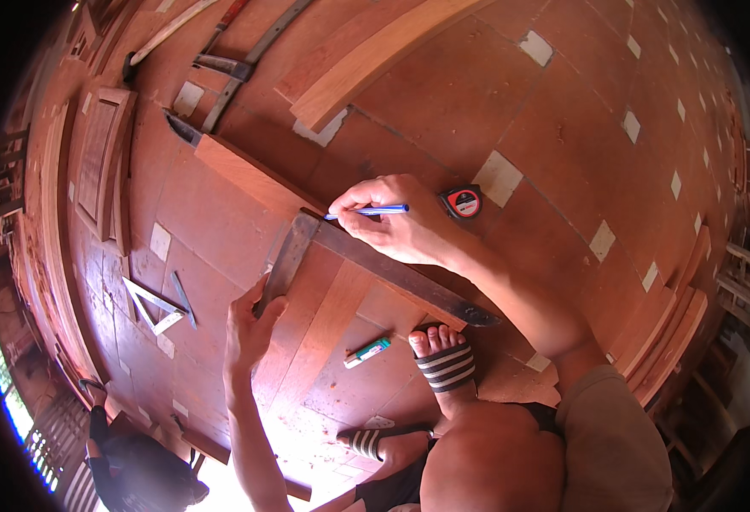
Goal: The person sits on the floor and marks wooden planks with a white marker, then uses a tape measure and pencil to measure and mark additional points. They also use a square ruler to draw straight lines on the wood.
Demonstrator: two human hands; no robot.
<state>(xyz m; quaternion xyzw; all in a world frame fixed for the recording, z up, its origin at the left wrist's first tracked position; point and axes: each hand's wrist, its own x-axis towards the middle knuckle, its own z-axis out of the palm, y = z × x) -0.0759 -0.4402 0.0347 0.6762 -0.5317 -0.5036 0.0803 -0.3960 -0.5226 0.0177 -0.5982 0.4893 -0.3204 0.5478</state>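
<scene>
My right hand (pixel 392 218) pinches a blue pen (pixel 383 209), its tip down at a long wooden beam (pixel 251 175) with dark, tapered ends that lies slantwise on the floor. My left hand (pixel 251 328) has thumb and fingers round the lower end of a dark flat bar (pixel 290 260), whose upper end meets the beam by the pen tip. A paler board (pixel 337 311) runs from the beam toward me. A red and black tape measure (pixel 461 202) lies just right of my right hand. Near my foot rests a small green and white stick-like item (pixel 366 352).
Left of my left hand lies a triangular set square (pixel 153 307). A panelled wooden door (pixel 102 166), a hammer-like tool (pixel 226 66) and a curved timber (pixel 383 60) lie farther off. Boards (pixel 669 341) are stacked at right. Another person (pixel 140 469) is at lower left.
</scene>
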